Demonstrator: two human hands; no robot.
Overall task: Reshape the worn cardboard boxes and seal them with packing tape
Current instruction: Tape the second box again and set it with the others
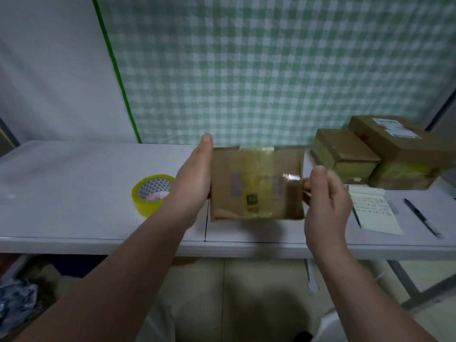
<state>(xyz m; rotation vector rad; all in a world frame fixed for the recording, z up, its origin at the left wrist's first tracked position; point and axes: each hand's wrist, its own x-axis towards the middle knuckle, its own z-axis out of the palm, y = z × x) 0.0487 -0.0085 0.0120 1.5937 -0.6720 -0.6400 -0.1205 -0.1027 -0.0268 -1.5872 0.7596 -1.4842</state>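
Reaching over the front edge of the table [74, 206], both arms meet at a worn cardboard box [256, 186] in the middle, with a shadow under it. The left hand [195, 178] lies flat on the box's left side, fingers straight and pressed together. The right hand [325, 198] curls its fingers round the right edge and grips it. A yellow tape roll [153, 193] sits just beside the left wrist, and the white tabletop runs on to its left. A notepad [375, 213] and pen [419, 218] lie to the right. Two taped boxes [345, 154] touch each other at the back right, near the checked curtain [271, 70].
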